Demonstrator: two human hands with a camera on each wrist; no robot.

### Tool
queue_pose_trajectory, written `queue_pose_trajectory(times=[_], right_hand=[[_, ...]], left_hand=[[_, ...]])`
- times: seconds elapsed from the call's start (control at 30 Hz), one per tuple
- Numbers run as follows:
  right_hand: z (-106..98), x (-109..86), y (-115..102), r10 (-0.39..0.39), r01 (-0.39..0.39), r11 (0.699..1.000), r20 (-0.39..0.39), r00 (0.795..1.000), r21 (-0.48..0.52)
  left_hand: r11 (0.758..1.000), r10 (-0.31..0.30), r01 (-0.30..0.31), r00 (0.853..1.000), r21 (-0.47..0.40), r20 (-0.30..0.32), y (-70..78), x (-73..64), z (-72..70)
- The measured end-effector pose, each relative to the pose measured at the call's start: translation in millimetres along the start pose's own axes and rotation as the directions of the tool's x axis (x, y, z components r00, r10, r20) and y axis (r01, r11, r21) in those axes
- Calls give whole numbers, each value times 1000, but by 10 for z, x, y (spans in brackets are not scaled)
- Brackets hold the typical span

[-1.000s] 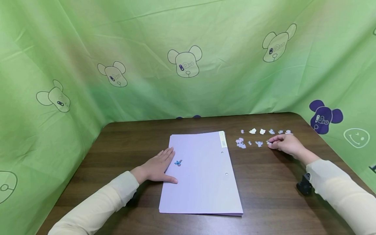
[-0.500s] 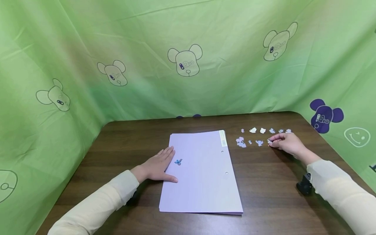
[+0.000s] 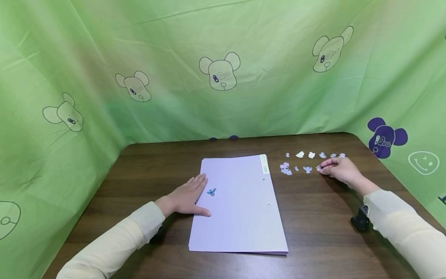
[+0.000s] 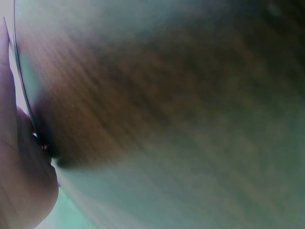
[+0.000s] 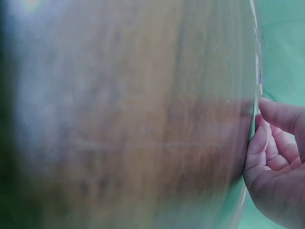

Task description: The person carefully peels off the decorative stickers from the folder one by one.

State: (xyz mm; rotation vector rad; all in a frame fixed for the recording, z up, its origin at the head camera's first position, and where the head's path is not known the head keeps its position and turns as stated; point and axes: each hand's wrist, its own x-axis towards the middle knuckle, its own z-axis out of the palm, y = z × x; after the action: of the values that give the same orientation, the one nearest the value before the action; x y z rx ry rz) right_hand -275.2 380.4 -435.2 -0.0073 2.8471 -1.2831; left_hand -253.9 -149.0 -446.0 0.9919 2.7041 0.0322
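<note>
My left hand rests on the left edge of a pale lilac folder, fingers straight and thumb spread. Just right of it, a small blue butterfly-like sticker lies on the folder. At the right of the table, my right hand pinches a small pale cutout, probably a sticker, at the tabletop; the fingertips partly cover it. Curled fingers show in the right wrist view, where the piece itself cannot be made out. Only the side of the left hand appears in the left wrist view.
Two rows of small white and lilac cutouts lie right of the folder, among them a white one and a winged one. A barcode label marks the folder's top right corner. Green printed cloth hangs behind the brown table.
The pinched cutout shifts very slightly at the right fingertips. The left hand, the folder and the blue sticker keep their places; the head view tilts a little.
</note>
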Motion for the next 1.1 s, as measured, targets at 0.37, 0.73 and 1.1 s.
queue_pose_trajectory(times=[0.37,0.73,1.1], right_hand=[[-20,-30,-16,25,-23,989,-13,1000,145],[54,-58,-269,7,-5,960,-8,1000,281],[504,-70,-902,-78,48,951,88,993,305]], left_hand=[[1000,0,0,1000,1,-1,-3,1,12],[1000,2,-2,1000,-6,-3,-13,-3,6],[1000,1,-1,1000,-16,5,-2,-10,-11]])
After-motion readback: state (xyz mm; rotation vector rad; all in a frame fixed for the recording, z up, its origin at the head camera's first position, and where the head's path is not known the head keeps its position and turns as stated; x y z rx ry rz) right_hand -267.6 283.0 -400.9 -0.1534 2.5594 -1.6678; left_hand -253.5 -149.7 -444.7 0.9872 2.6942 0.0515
